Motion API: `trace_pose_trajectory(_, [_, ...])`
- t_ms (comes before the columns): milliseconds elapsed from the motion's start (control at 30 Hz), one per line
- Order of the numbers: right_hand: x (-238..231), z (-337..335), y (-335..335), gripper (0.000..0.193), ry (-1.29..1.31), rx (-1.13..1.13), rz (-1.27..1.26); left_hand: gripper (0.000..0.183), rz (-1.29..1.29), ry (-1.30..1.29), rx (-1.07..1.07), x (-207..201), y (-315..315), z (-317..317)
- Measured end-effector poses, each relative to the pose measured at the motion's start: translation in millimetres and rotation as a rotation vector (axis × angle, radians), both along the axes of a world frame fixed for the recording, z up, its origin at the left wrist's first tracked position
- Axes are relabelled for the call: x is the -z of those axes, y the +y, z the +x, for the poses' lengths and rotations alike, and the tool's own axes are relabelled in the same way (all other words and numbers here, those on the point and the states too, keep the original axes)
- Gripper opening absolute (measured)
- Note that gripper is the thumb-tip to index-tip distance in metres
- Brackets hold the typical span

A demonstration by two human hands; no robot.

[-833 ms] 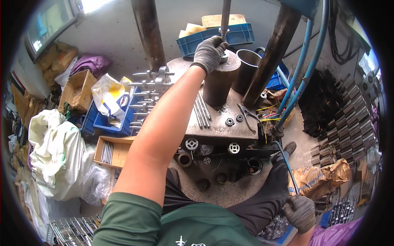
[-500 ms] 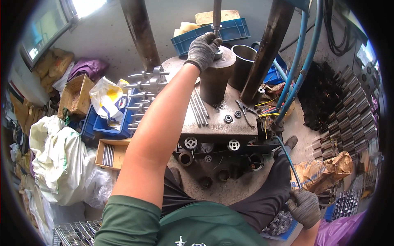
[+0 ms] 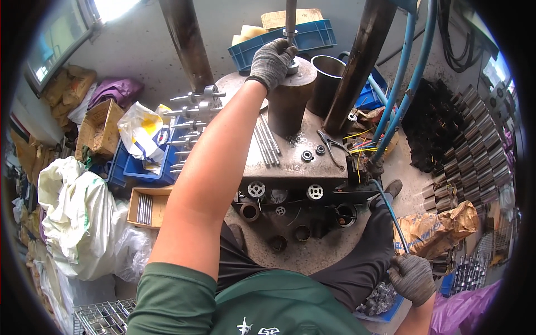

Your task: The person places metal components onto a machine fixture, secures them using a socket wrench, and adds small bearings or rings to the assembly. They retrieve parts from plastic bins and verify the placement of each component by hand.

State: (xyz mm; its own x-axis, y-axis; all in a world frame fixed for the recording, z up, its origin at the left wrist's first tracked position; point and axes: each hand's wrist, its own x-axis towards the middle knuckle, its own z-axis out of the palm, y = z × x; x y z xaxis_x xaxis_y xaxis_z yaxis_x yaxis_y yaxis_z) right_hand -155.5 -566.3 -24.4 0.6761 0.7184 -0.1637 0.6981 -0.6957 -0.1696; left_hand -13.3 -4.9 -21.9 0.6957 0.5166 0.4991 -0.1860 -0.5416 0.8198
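My left hand (image 3: pixel 271 62), in a grey knit glove, reaches up to the top of a thick steel cylinder (image 3: pixel 286 111). Its fingers are closed around an upright metal shaft (image 3: pixel 291 51), largely hidden by the glove. A round metal collar (image 3: pixel 292 68) sits below the fingertips on the cylinder. Directly above hangs the press rod (image 3: pixel 291 17). Down at the right, my right hand (image 3: pixel 412 279), also gloved, is wrapped round the lower end of a long blue-green lever (image 3: pixel 394 218).
On the steel press bed (image 3: pixel 290 164) lie several thin rods (image 3: pixel 267 142), two bearings (image 3: pixel 307 156) and pliers (image 3: pixel 329 146). Crankshaft-like parts (image 3: pixel 195 111) line its left side. Dark columns (image 3: pixel 363 61) flank the cylinder. Blue hoses (image 3: pixel 402 84) run down at right, beside stacked metal sleeves (image 3: pixel 480 139).
The whole view has shifted slightly, with the scene moving a little left and up. Both hands keep their holds; no part has visibly changed place.
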Motion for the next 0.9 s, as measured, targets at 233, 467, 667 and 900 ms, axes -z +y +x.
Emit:
trace_pose_trajectory(233, [0.7,-7.6,-2.7,0.023,-0.036,0.083,0.155,0.018,0.074,0.013,-0.014,1.2,-3.6,5.9])
trace_pose_trajectory(467, [-35.5,51.6,13.6,0.036,-0.528,-0.026,0.425,0.025,-0.08,0.019,0.014,-3.8,1.7,-5.7])
trace_pose_trajectory(667, [-79.6,167.6,36.2,0.03,-0.831,-0.144,0.791,0.023,-0.338,-0.047,0.198,-6.5,-5.5,-3.7])
trace_pose_trajectory(900, [-69.3,131.7,43.0,0.034,-0.56,0.032,0.808,0.029,-0.295,-0.036,0.189,-7.2,-4.6,-6.7])
